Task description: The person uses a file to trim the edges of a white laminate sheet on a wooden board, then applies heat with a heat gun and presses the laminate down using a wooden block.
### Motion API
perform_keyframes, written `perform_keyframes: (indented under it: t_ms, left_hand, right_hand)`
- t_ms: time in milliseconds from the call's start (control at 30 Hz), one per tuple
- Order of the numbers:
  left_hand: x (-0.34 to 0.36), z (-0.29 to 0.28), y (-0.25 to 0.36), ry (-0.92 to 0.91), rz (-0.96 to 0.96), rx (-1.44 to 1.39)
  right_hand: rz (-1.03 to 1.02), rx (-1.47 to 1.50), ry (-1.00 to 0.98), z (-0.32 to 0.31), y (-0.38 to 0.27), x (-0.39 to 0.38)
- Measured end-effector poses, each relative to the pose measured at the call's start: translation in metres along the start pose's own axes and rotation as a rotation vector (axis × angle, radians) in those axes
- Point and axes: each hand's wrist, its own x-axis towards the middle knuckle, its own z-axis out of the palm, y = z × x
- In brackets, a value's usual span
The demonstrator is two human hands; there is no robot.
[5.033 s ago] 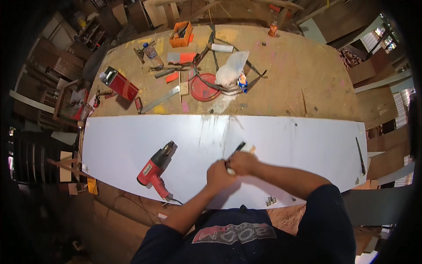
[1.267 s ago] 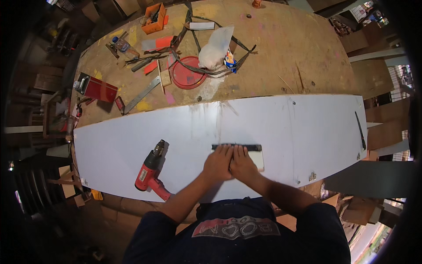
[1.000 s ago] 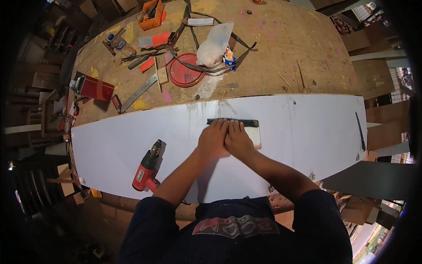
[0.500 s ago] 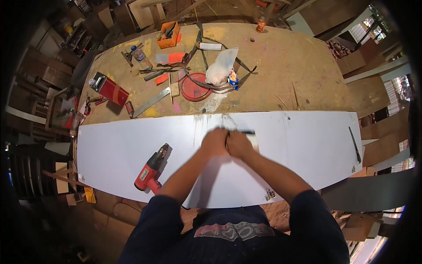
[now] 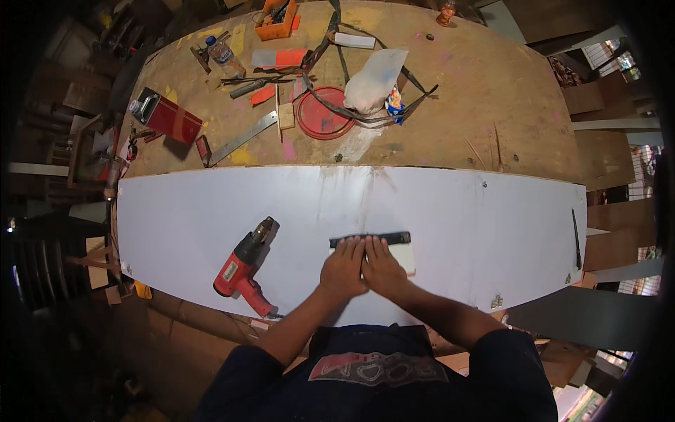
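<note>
1. Black-edged white block (image 5: 401,256) sits on the white panel (image 5: 443,225), around its middle.
2. Left hand (image 5: 344,269) and right hand (image 5: 384,270) lie side by side over the block, fingers together and reaching its black far edge; I cannot tell how far either grip closes beneath.
3. Red heat gun (image 5: 238,267) lies on the panel's left, nozzle toward the far side.

I count one left hand (image 5: 342,271), one right hand (image 5: 386,271), one block (image 5: 406,258), one heat gun (image 5: 242,264) and one white board (image 5: 457,239) along the near edge of the surface (image 5: 506,98); one red can (image 5: 169,119) by its left edge, one orange bin (image 5: 275,29) by its far edge.
</note>
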Motion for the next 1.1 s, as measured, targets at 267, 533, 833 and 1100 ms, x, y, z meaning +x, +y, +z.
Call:
perform_keyframes:
  t_ms: [267, 533, 833, 1100]
  left_hand:
    - [0.067, -0.018, -0.035, 0.151, 0.062, 0.048]
    - [0.138, -0.044, -0.058, 0.116, 0.036, 0.145]
    - [-0.065, 0.005, 0.021, -0.141, -0.141, 0.14]
    - [-0.055, 0.013, 0.026, 0.047, -0.113, 0.129]
  right_hand:
    - [0.002, -0.2, 0.172, 0.007, 0.04, 0.068]
    - [0.103, -0.005, 0.212, 0.009, 0.083, 0.134]
    - [0.031, 0.298, -0.053, 0.001, -0.049, -0.039]
    - [-0.044, 0.092, 0.043, 0.007, -0.043, -0.029]
